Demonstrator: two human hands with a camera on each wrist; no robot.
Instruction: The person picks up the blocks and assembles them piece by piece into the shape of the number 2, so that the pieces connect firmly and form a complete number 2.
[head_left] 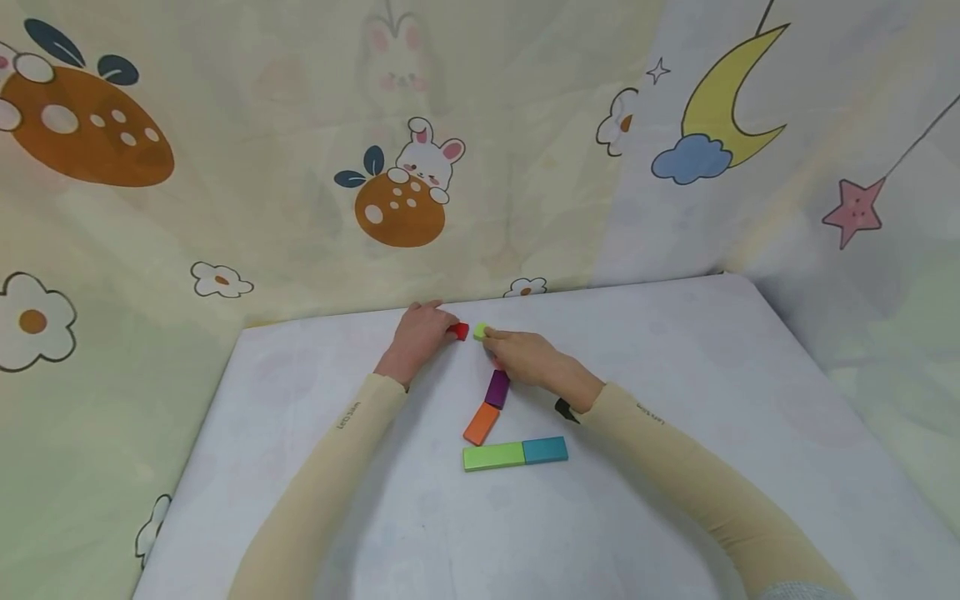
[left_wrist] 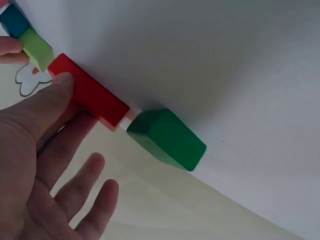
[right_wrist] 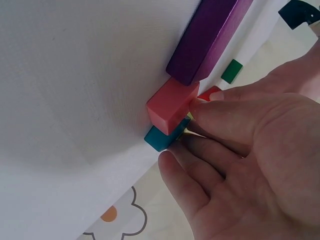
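My left hand (head_left: 425,335) pinches a red block (left_wrist: 90,92) between thumb and fingers at the far side of the table. Just off that block's other end lies a dark green block (left_wrist: 167,140). Facing it, my right hand (head_left: 528,357) pinches a light green block (head_left: 481,332). A blue-teal block (left_wrist: 14,21) adjoins the light green one in the left wrist view. Beside the right thumb, a coral block (right_wrist: 172,105) sits between the teal block and a purple block (right_wrist: 200,45). The right hand hides much of this end of the row.
An orange block (head_left: 481,423) continues the row toward the near side. Nearer still, a long light green block (head_left: 492,456) and a teal block (head_left: 545,450) lie end to end. The white table (head_left: 300,500) meets a patterned cloth wall (head_left: 285,208) behind the hands.
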